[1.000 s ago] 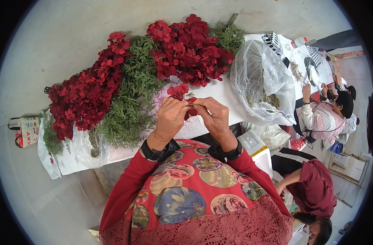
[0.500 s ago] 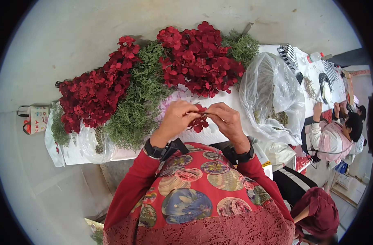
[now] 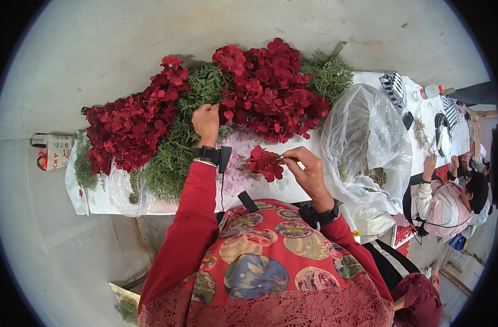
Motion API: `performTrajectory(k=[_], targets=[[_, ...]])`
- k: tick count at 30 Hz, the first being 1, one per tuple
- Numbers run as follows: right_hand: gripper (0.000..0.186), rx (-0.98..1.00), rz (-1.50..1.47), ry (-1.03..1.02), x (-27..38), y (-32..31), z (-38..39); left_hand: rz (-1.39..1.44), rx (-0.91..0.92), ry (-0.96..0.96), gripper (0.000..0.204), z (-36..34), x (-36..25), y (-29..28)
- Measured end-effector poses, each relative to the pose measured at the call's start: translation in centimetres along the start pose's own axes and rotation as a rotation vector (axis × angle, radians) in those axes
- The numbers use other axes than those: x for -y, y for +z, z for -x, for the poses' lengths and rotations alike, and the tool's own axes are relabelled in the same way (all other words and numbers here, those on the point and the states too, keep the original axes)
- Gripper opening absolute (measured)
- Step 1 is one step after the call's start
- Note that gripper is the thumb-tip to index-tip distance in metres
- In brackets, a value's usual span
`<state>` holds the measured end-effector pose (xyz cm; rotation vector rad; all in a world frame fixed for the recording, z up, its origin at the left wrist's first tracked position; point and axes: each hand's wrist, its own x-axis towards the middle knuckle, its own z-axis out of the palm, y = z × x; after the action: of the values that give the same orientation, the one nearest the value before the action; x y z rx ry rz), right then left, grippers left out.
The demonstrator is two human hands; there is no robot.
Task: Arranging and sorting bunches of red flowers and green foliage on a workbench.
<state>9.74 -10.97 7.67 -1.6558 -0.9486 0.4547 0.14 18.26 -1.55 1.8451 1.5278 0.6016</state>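
My right hand (image 3: pixel 307 170) pinches the thin stem of a small red flower sprig (image 3: pixel 266 164), its petals pointing left above the white tabletop (image 3: pixel 307 143). Further off, my left hand (image 3: pixel 206 122) reaches up to the seam between the green foliage sprigs (image 3: pixel 172 144) and the larger pile of red flowers (image 3: pixel 270 90). Its fingers are closed at the edge of that pile; what lies between them is hidden. A second heap of red flowers (image 3: pixel 132 128) rests left of the foliage.
A clear plastic bag (image 3: pixel 363 128) with dried greenery stands right of my hands. Beyond it lie striped cloth (image 3: pixel 393 90) and a bottle (image 3: pixel 431 91). Another person (image 3: pixel 445 199) works at the far right. A printed bag (image 3: pixel 57 151) hangs at the left wall.
My left hand has left the sprig and moved up and left to the foliage and flowers. My right hand still holds the red sprig, now slightly lower.
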Motion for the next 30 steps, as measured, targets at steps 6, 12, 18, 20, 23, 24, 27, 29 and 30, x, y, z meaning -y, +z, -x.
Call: performTrajectory(k=[6,12,18,20,23,24,27,29,30], targets=[[0.011,-0.099,0.035,0.005,0.2,-1.1,-0.6,0.354,-0.182,0.283,0.016,5.4,-1.9,-3.2],[0.013,-0.293,0.193,-0.136,2.7,0.3,-2.1,0.406,0.190,0.435,0.010,11.6,-4.1,-9.4],[0.016,-0.208,0.197,-0.306,5.7,5.0,-1.9,0.391,0.305,0.736,0.010,13.4,-4.5,-11.0],[0.018,-0.173,0.137,-0.309,6.3,6.2,-1.5,0.375,0.302,0.767,0.011,13.7,-4.0,-11.3],[0.017,-0.154,0.125,-0.279,7.0,7.2,-0.7,0.379,0.314,0.784,0.012,14.0,-3.0,-11.9],[0.017,-0.147,0.117,-0.267,7.1,7.5,-0.4,0.387,0.321,0.790,0.012,14.1,-2.7,-12.0],[0.017,-0.145,0.133,-0.236,7.6,8.5,0.5,0.416,0.340,0.797,0.013,14.0,-2.0,-12.6],[0.017,-0.148,0.143,-0.218,7.9,9.1,1.1,0.440,0.365,0.794,0.013,14.0,-1.7,-13.1],[0.017,-0.155,0.147,-0.213,8.1,9.4,1.3,0.446,0.367,0.793,0.013,14.0,-1.5,-13.4]])
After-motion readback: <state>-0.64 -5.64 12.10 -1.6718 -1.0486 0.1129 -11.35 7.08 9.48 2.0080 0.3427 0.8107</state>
